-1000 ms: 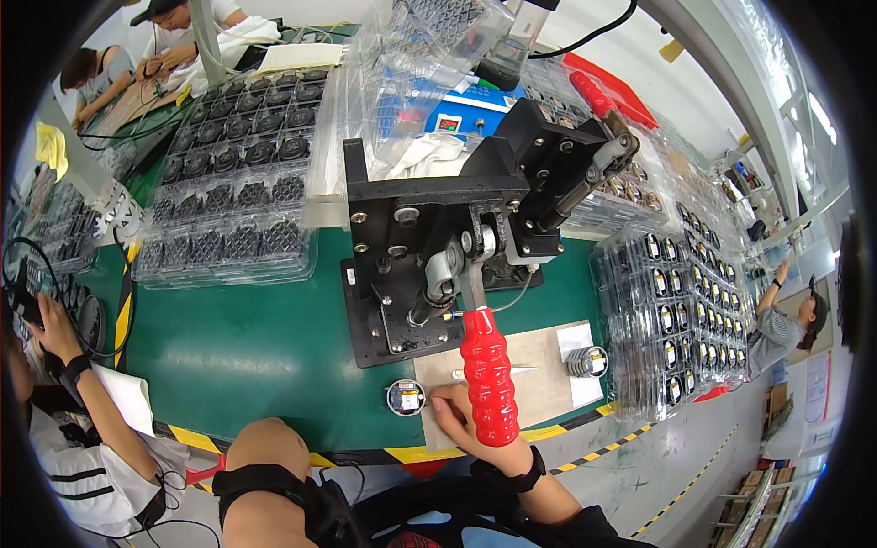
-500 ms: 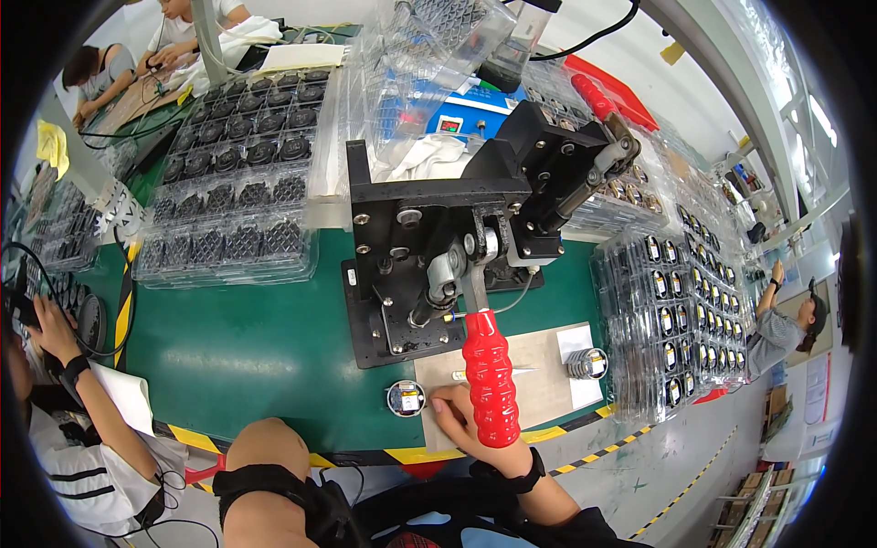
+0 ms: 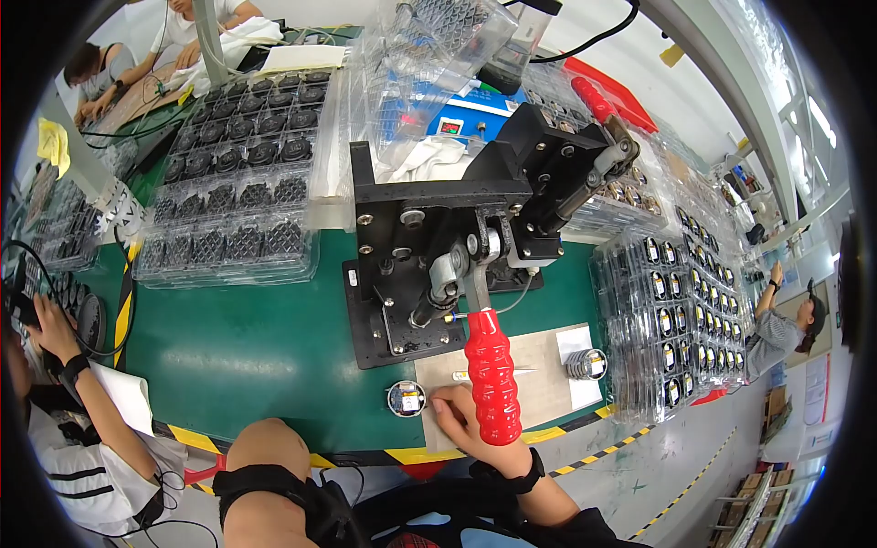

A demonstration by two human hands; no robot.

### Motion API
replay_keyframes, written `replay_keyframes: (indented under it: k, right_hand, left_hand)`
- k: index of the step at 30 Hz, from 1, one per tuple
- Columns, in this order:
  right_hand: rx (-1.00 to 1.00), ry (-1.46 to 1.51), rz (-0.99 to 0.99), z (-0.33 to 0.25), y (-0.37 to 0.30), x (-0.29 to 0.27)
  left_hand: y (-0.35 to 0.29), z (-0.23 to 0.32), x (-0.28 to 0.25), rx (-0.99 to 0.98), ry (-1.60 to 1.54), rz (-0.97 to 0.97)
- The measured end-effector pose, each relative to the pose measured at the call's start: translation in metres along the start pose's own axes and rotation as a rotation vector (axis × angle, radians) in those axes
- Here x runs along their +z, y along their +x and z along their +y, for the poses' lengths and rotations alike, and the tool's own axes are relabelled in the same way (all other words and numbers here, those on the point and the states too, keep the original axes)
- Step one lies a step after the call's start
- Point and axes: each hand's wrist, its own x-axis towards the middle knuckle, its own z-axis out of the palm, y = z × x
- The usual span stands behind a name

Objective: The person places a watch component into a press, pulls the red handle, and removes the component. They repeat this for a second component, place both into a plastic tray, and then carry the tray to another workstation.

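Observation:
My right hand (image 3: pixel 459 420) rests on the tan mat at the table's front edge. Its fingers are loosely curled with nothing seen in them, and part of the hand is hidden behind a red ribbed handle (image 3: pixel 493 379). That handle belongs to a black lever press (image 3: pixel 438 210). Just left of the fingertips, apart from them, sits a small round part (image 3: pixel 405 399) with a clear rim. A thin white pen-like tool (image 3: pixel 459 375) lies beyond the hand, partly under the handle. My left hand (image 3: pixel 268 443) is by the striped front edge, foreshortened, its fingers hidden.
Clear trays of black round parts (image 3: pixel 242 183) are stacked at the back left. More trays with labelled parts (image 3: pixel 671 320) stand at the right. A short stack of round pieces (image 3: pixel 587 363) sits on white paper. A blue box (image 3: pixel 498 110) is behind the press. A co-worker's arm (image 3: pixel 100 393) is at far left.
My hands, the press handle and the round part stay nearly in place. In the upper left, the co-workers' hands have shifted a little.

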Motion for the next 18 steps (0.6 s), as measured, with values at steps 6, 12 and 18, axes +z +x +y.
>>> replay_keyframes:
  k: [6, 12, 18]
  right_hand:
    - [-0.004, 0.002, -0.015, -0.0014, 0.0002, 0.0012]
    - [-0.002, 0.007, -0.012, -0.0015, 0.0004, -0.0001]
    - [0.002, 0.004, -0.018, -0.0013, 0.0004, 0.0007]
  left_hand:
    - [0.0015, 0.0042, 0.0004, -0.025, -0.033, 0.011]
    - [0.0014, 0.0007, -0.0015, -0.006, -0.037, 0.004]
    - [0.0007, 0.002, -0.0004, -0.006, -0.001, 0.019]
